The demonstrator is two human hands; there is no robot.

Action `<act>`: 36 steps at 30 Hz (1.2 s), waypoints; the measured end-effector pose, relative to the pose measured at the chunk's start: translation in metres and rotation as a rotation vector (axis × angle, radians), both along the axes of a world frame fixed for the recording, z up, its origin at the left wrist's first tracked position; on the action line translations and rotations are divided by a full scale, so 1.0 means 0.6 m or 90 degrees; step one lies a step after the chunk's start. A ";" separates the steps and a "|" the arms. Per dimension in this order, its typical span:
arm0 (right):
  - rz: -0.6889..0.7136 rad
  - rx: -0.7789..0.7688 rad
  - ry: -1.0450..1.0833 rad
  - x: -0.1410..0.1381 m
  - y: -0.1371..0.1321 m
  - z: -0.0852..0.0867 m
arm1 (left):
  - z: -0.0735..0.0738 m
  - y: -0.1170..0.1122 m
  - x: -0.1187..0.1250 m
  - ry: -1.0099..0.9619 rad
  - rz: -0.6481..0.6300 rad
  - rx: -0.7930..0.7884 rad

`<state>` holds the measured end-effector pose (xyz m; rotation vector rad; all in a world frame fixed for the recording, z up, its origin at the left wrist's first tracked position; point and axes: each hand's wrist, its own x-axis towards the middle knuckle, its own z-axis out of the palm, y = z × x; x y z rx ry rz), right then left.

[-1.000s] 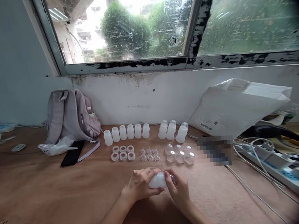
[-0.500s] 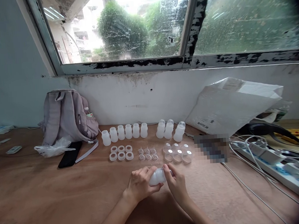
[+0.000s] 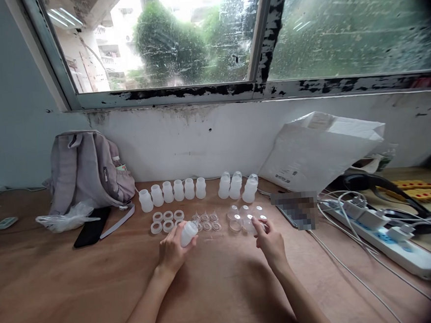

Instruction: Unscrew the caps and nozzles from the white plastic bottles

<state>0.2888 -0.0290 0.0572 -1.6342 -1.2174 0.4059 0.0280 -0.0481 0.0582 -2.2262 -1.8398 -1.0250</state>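
Partly hidden, maybe clear cap under right hand

The bottle was milky white, like the row of bottles. The caps were clear. The counter showed reddish-brown wood grain. The backpack was pale grey-lilac, the phone black, the bag white with small black print, the cables white.

No legible text anywhere in frame. The white bag far right has a printed label at its lower left corner, dark blocks only, too small to read; the bottle label in the backpack side pocket far left is blurred too. The white bottle in the left hand shows no readable marking.
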 end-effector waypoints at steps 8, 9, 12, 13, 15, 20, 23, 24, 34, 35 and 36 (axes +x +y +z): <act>-0.013 -0.178 -0.283 0.033 -0.003 0.006 | -0.009 -0.010 0.018 -0.036 -0.054 -0.007; -0.021 -0.181 -0.291 0.037 -0.004 0.004 | -0.010 -0.009 0.018 -0.039 -0.054 -0.007; -0.036 -0.220 -0.291 0.047 -0.003 -0.003 | -0.013 -0.006 0.015 -0.041 -0.047 -0.007; -0.034 -0.232 -0.286 0.049 -0.002 -0.005 | -0.014 -0.005 0.014 -0.040 -0.044 -0.007; -0.022 -0.242 -0.275 0.052 0.000 -0.007 | -0.015 -0.002 0.011 -0.040 -0.034 -0.009; -0.031 -0.246 -0.270 0.055 0.001 -0.007 | -0.015 0.002 0.006 -0.041 0.002 -0.002; -0.034 -0.254 -0.273 0.057 0.000 -0.006 | -0.014 0.002 0.006 -0.045 0.005 0.002; -0.037 -0.255 -0.276 0.056 0.000 -0.005 | -0.014 0.001 0.006 -0.045 0.003 0.000; 0.265 -0.007 -0.114 -0.032 -0.024 0.019 | -0.026 -0.008 0.028 -0.013 -0.104 0.006; 0.364 -0.016 -0.077 -0.051 -0.032 0.017 | -0.028 -0.012 0.035 -0.008 -0.114 -0.001; 0.435 -0.028 -0.049 -0.070 -0.041 0.015 | -0.031 -0.016 0.042 -0.001 -0.128 -0.005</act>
